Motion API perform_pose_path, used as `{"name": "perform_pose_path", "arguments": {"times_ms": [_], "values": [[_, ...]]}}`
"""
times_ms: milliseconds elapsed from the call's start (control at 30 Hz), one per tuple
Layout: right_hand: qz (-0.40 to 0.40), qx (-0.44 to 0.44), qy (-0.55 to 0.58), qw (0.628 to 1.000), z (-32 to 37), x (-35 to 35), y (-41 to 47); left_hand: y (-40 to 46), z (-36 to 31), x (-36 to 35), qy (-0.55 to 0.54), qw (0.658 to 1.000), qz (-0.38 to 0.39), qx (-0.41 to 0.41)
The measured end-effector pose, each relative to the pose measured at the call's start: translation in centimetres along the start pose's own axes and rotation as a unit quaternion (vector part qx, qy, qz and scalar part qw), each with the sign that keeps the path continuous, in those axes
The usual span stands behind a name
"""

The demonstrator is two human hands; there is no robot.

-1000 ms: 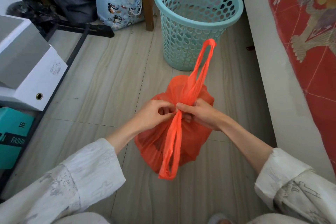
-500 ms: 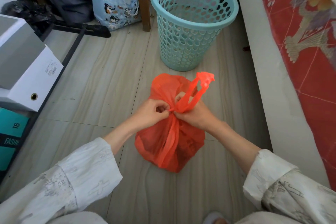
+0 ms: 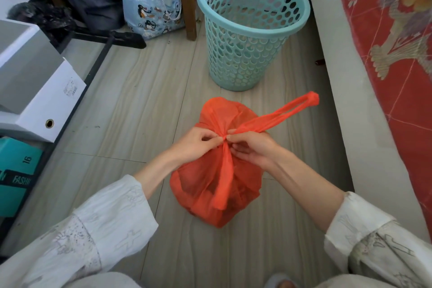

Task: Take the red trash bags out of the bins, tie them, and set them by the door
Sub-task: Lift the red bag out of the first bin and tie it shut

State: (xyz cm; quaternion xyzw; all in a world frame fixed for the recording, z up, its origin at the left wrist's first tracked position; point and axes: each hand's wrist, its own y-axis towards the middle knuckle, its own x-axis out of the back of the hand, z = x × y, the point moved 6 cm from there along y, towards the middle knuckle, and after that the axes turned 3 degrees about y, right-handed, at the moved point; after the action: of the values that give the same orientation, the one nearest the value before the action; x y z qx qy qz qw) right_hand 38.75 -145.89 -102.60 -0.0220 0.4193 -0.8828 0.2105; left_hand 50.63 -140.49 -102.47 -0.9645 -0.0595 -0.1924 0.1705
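Hands meet at the neck of the red trash bag (image 3: 211, 184), which sits on the pale wood-grain floor (image 3: 131, 100) just in front of the bin (image 3: 251, 30). Left hand (image 3: 196, 145) pinches the gathered plastic at the knot, fingers curled. Right hand (image 3: 251, 147) pinches one handle loop (image 3: 280, 116), stretched up-right; other loop (image 3: 225, 177) hangs down the front. Bag thin, crinkled, translucent; bin teal plastic, round, perforated

Loose white sleeves on both arms, left sleeve (image 3: 93, 229) at 8 o'clock, right sleeve (image 3: 374, 238) at 4 o'clock. Faint grey printed linework and speckling on fabric. Wide cuffs, forearms bare. Pale garment along bottom edge.
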Motion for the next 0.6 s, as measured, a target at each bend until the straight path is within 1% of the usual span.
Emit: {"name": "perform_pose_path", "arguments": {"times_ms": [33,100,233,333,433,500,600], "values": [[0.007,-0.011,0.014,1.0,-0.2,-0.1,0.0,0.0,0.2,0.0,0.007,1.0,-0.002,0.006],[0.011,-0.006,0.031,0.999,-0.2,-0.3,0.0,0.1,0.3,0.1,0.007,1.0,-0.013,0.009],[0.035,0.053,0.052,0.997,0.3,-0.4,0.0,0.0,0.0,-0.1,-0.007,1.0,-0.01,0.002],[0.051,0.068,0.04,0.996,0.3,-0.3,0.0,0.0,0.5,-0.1,0.002,1.0,-0.006,0.015],[0.065,0.091,0.038,0.993,0.4,-0.7,-0.1,0.0,1.3,0.2,-0.01,0.999,-0.035,0.035],[0.06,0.118,0.008,0.991,0.5,-0.9,-0.2,-0.1,1.5,0.3,-0.033,0.997,-0.055,0.04],[0.038,0.153,-0.02,0.987,0.4,-0.8,-0.3,-0.1,1.2,0.4,0.008,0.996,-0.083,0.004]]}}
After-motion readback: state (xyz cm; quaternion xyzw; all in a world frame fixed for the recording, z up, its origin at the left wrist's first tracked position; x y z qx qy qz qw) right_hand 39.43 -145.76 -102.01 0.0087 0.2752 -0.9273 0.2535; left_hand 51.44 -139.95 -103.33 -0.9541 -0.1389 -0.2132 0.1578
